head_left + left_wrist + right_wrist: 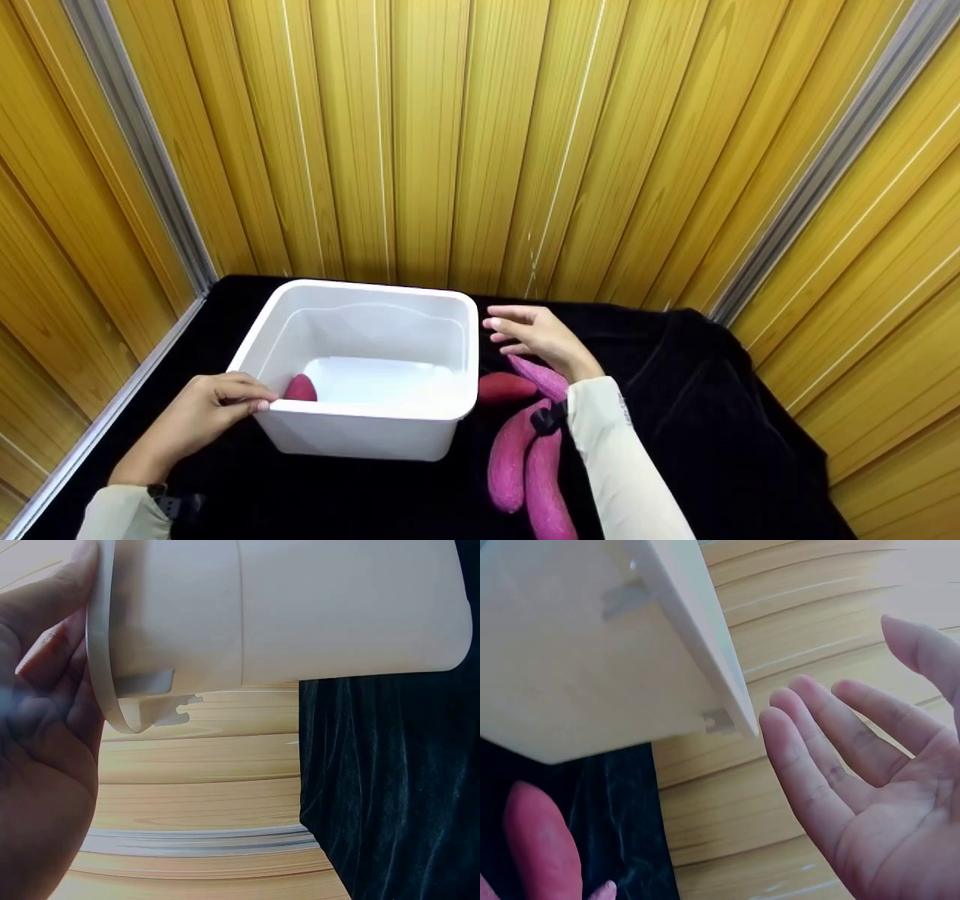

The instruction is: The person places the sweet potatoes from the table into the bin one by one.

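Observation:
A white plastic bin stands on black cloth. My left hand pinches its rim at the near left corner, thumb and fingers on either side of the edge. Inside that corner lies a smooth red, sweet-potato-like vegetable, partly hidden by the near wall. My right hand is held just off the bin's right rim, fingers extended and palm bare in the right wrist view. Below it, a second red vegetable lies beside the bin. Long, curved pink-purple vegetables lie nearer me, partly covered by my right wrist.
Yellow wood-patterned panels rise behind and on both sides. Grey metal strips run along their corners. The black cloth covers the surface under the bin and hangs in folds at the right.

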Action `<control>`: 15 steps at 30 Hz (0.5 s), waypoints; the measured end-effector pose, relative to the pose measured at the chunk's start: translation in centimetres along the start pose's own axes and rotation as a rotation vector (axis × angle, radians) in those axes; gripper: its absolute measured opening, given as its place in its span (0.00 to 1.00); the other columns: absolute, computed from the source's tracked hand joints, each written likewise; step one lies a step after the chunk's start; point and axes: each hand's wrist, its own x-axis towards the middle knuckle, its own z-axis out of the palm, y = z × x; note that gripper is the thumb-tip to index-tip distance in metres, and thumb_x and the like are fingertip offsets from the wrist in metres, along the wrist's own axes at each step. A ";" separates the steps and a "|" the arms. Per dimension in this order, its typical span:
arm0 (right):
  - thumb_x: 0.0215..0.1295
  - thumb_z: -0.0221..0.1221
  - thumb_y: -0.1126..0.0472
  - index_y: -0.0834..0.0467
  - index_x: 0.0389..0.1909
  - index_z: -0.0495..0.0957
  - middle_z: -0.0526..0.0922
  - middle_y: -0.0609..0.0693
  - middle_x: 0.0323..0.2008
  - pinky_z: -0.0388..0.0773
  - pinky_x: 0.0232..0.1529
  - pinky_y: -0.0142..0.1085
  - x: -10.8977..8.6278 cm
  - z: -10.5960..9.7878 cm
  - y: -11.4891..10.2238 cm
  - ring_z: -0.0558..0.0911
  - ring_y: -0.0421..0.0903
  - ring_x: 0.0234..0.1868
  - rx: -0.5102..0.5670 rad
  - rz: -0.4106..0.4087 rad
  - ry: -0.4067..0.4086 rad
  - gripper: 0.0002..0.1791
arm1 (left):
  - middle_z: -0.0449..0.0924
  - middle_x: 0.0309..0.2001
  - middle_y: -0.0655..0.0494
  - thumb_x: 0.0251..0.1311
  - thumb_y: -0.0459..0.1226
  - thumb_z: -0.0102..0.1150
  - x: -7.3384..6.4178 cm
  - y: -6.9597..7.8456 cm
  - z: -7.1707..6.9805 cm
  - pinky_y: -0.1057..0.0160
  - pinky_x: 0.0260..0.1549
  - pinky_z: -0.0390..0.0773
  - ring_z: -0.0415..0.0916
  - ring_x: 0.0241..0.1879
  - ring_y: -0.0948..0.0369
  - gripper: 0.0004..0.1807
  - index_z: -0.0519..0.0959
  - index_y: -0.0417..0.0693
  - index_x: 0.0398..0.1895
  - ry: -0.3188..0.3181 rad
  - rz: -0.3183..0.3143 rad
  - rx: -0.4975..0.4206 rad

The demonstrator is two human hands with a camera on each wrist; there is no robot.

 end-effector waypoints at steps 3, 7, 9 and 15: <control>0.67 0.59 0.55 0.64 0.64 0.69 0.78 0.62 0.57 0.79 0.53 0.45 -0.5 -0.7 0.4 0.81 0.50 0.50 -0.008 -0.009 0.012 0.28 | 0.86 0.30 0.56 0.42 0.23 0.70 0.0 0.0 0.0 0.86 0.37 0.70 0.75 0.36 0.78 0.11 0.87 0.44 0.29 0.012 -0.001 0.000; 0.67 0.59 0.55 0.65 0.64 0.68 0.77 0.63 0.58 0.78 0.55 0.47 -1.1 -1.7 1.2 0.82 0.46 0.48 -0.019 -0.011 0.034 0.29 | 0.86 0.30 0.55 0.43 0.23 0.70 0.0 0.0 0.0 0.86 0.37 0.70 0.75 0.36 0.78 0.11 0.87 0.46 0.29 0.010 -0.007 0.005; 0.67 0.59 0.55 0.65 0.65 0.68 0.76 0.64 0.59 0.79 0.55 0.45 -1.3 -2.2 1.7 0.81 0.47 0.49 -0.025 -0.012 0.041 0.29 | 0.86 0.30 0.55 0.43 0.23 0.70 -0.1 -0.1 0.0 0.86 0.37 0.70 0.75 0.36 0.78 0.11 0.87 0.46 0.29 0.006 -0.011 0.008; 0.68 0.59 0.56 0.67 0.66 0.65 0.73 0.67 0.61 0.78 0.56 0.45 -2.3 -3.6 3.4 0.81 0.46 0.51 -0.014 -0.005 0.057 0.31 | 0.86 0.30 0.55 0.44 0.23 0.70 -0.2 -0.2 0.0 0.86 0.37 0.71 0.74 0.36 0.79 0.11 0.87 0.46 0.28 -0.002 -0.017 0.010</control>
